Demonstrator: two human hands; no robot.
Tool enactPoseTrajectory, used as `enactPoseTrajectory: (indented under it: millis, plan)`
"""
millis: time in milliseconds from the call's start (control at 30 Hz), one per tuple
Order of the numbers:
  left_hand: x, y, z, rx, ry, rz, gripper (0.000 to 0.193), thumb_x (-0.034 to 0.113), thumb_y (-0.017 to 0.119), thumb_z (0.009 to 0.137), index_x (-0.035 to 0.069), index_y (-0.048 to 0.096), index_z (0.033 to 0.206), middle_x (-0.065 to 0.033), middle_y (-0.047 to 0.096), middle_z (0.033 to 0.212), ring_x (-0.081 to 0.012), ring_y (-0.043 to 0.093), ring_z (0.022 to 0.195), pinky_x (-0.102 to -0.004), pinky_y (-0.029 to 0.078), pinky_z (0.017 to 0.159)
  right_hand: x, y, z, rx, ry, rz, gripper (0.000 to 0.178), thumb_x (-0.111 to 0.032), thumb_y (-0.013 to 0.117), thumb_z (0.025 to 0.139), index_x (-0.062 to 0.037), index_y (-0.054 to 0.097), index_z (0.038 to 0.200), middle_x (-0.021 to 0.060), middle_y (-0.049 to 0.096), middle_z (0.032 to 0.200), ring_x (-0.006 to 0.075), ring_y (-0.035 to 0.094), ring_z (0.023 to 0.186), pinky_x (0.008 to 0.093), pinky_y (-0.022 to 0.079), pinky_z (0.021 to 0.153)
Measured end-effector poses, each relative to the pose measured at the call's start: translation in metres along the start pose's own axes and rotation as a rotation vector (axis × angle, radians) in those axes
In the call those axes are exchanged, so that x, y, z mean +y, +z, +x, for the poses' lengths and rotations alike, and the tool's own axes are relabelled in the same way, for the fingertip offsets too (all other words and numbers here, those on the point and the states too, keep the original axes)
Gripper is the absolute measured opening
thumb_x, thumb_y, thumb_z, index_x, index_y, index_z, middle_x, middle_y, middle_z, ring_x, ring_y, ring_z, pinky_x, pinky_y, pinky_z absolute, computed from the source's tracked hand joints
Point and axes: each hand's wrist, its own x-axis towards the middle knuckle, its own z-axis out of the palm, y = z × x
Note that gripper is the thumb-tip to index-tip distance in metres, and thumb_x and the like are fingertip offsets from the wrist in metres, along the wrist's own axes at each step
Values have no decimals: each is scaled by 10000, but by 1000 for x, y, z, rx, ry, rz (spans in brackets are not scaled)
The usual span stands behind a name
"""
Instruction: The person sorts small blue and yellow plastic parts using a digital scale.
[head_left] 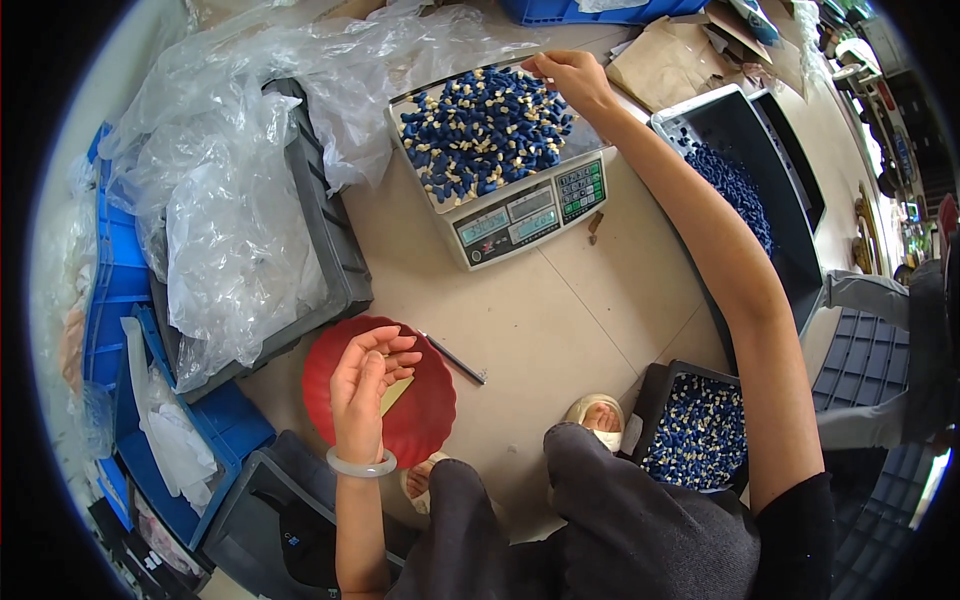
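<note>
A digital weighing scale (520,225) stands on the floor ahead of me, its pan heaped with small blue and cream pieces (485,130). At the far right corner of the pan is my right hand (570,80), its fingertips pinched together; whatever they hold, if anything, is too small to make out. My left hand (365,390), with a pale bangle at the wrist, hovers over a red scalloped basin (425,430). Its fingers are loosely bent and apart, with nothing visible in them. A yellowish flat piece (395,396) lies in the basin, partly behind the hand.
Beside the basin lies a dark pen-like stick (455,360). A black tray (655,410) of mixed blue and cream pieces sits by my right foot. Farther right stands a bin (790,275) with blue pieces. Clear plastic bags (235,220) fill a grey crate (335,235) at left.
</note>
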Motion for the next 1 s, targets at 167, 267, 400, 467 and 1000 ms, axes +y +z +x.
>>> enactPoseTrajectory:
  millis: [167,267,400,467,1000]
  plan:
    - [3,8,-2,-29,7,21,301,174,407,997,-11,527,1201,-130,623,1096,-210,637,979,-303,484,849,-14,-21,-16,-33,35,313,288,-184,519,923,5,696,1047,101,711,943,163,667,902,255,493,843]
    - [2,8,-4,-30,0,17,304,180,413,996,-14,523,1203,-133,621,1103,-212,635,981,-304,484,849,-26,-51,-61,40,-32,407,282,-179,522,935,34,679,1034,108,703,902,159,660,863,254,496,807]
    - [-8,6,0,2,-6,6,297,185,428,994,-14,530,1188,-139,620,1091,-203,631,960,-303,487,838,-39,-83,-217,344,-104,203,210,-99,497,950,49,644,962,84,634,836,126,598,772,243,470,729]
    - [-13,4,8,-40,-16,5,313,189,437,989,-19,516,1210,-144,615,1108,-216,629,978,-305,485,848,-25,-101,-317,487,-48,-10,150,-7,478,924,35,622,933,92,626,836,145,590,764,261,468,701]
    - [-9,9,31,-146,-32,71,348,198,403,994,4,468,1276,-132,556,1186,-210,583,1056,-304,460,915,95,-130,-609,657,1519,-733,739,-651,419,875,-160,351,1423,174,390,1405,391,322,1305,625,228,1015]
